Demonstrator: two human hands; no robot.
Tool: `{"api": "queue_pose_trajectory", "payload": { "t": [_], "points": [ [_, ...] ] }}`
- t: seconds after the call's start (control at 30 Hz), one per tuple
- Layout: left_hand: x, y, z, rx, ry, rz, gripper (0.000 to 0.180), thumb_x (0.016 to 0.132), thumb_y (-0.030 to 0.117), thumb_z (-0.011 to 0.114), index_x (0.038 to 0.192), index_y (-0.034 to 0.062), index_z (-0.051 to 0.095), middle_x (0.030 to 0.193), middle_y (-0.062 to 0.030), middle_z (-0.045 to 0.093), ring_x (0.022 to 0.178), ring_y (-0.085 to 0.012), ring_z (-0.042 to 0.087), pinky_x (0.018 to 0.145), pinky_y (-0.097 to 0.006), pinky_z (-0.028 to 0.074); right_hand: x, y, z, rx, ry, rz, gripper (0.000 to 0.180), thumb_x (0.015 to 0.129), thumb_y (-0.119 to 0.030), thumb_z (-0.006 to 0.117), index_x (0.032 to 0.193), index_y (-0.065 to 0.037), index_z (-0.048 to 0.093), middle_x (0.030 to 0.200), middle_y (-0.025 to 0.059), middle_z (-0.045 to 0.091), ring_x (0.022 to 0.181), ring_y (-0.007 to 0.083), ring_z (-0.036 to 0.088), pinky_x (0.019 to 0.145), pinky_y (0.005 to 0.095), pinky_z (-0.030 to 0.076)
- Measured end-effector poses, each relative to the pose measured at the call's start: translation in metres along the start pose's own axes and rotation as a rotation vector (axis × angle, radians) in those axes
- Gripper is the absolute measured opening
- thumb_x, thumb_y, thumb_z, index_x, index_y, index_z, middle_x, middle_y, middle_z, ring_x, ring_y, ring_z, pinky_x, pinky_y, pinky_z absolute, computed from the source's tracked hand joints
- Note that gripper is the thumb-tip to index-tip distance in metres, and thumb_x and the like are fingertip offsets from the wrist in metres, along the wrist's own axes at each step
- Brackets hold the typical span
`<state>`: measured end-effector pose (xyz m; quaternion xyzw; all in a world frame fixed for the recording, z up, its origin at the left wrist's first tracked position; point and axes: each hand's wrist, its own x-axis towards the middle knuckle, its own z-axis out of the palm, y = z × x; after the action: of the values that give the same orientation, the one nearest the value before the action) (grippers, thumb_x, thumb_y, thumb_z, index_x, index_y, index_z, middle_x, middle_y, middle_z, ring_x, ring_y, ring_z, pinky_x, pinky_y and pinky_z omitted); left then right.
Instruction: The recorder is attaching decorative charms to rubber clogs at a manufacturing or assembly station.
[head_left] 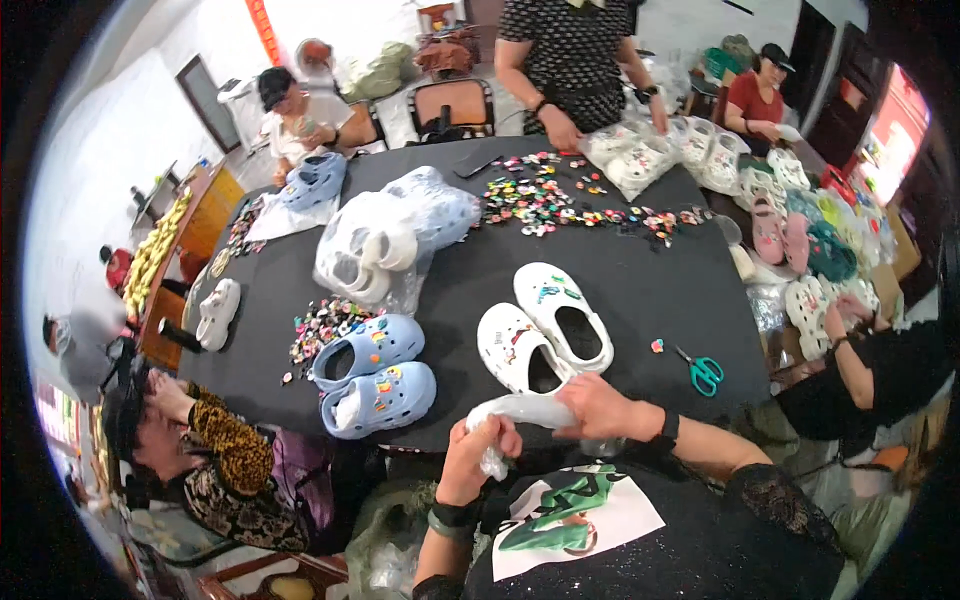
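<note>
My left hand (478, 450) and my right hand (598, 405) both grip a bunched clear plastic bag (520, 412) at the near edge of the black table (660, 290). The left hand holds its lower twisted end; the right hand holds the upper part. Just beyond my hands lie two white clogs (545, 325) with small charms, side by side. To their left sit two light blue clogs (372, 375) with coloured charms.
Green-handled scissors (703, 372) lie right of the white clogs. Loose colourful charms (545, 200) spread across the far table, and more (318, 328) near the blue clogs. Bagged clogs (385, 235) sit mid-table. Several other people sit or stand around the table.
</note>
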<state>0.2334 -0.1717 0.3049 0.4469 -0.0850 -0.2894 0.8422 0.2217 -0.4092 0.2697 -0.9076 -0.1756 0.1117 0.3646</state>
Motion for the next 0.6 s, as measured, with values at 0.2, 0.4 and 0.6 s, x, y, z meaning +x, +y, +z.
{"api": "queue_pose_trajectory", "payload": {
  "t": [0.2,0.4,0.6],
  "points": [
    [0.012,-0.005,-0.007,-0.014,0.134,0.23,0.027,0.094,0.019,0.048,0.105,-0.0033,0.058,0.101,-0.013,0.064,0.079,-0.0146,0.055,0.075,-0.029,0.044,0.002,0.011,0.007,-0.164,-0.085,-0.041,0.045,0.07,-0.024,0.07,0.108,-0.005,0.052,0.087,0.0164,0.061,0.09,0.0338,0.058,0.084,0.0406,0.042],
    [0.022,-0.027,-0.013,0.374,0.264,0.392,0.028,0.092,0.011,0.049,0.117,-0.0003,0.053,0.114,-0.012,0.06,0.101,-0.0164,0.056,0.088,-0.032,0.044,-0.001,-0.018,0.0,0.092,0.007,0.052,0.065,0.072,-0.017,0.068,0.126,-0.005,0.035,0.09,0.0229,0.061,0.083,0.0388,0.062,0.075,0.0412,0.05],
    [0.017,-0.046,-0.011,0.54,-0.069,0.038,0.038,0.08,0.018,0.069,0.111,0.0012,0.055,0.092,-0.0073,0.063,0.078,-0.0075,0.056,0.065,-0.026,0.048,-0.008,-0.039,-0.007,0.044,0.056,-0.228,0.057,0.069,-0.009,0.069,0.12,-0.005,0.044,0.099,0.02,0.059,0.09,0.036,0.061,0.074,0.0408,0.051]
  ]
}}
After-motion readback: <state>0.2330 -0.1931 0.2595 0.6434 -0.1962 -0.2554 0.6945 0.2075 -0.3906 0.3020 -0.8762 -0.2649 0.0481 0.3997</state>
